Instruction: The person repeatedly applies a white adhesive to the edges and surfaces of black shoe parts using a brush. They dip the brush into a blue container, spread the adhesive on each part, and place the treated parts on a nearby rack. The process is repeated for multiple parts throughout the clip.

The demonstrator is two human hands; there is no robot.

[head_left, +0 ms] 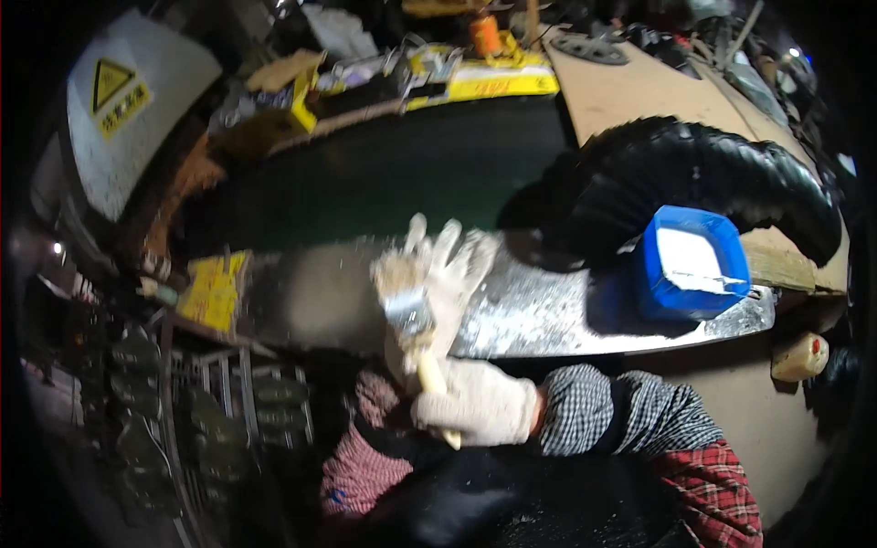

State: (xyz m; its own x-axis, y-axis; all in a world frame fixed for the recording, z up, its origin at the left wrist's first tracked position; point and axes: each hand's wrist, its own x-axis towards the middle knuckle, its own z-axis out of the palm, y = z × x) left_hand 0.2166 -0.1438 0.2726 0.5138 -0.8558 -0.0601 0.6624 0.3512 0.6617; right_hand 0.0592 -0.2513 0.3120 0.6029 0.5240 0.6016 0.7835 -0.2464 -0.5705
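Workbench view, left to right. Left hand [448, 274], gloved, lies with fingers spread on a metal panel [548, 315]; whether it grips anything cannot be told. Paintbrush [411, 320] stands bristles-up just in front of it, its pale handle clasped by the gloved right hand [475, 402]. The panel's surface looks mottled silver-white around the brush, seemingly partly coated, and duller toward its left end. Blue tub [694, 265] of white paste sits on the panel's right end, beside a black ribbed hose [703, 173].

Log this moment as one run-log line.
right hand: gripping paintbrush handle | left hand: flat behind bristles | blue tub: open, right, on metal sheet
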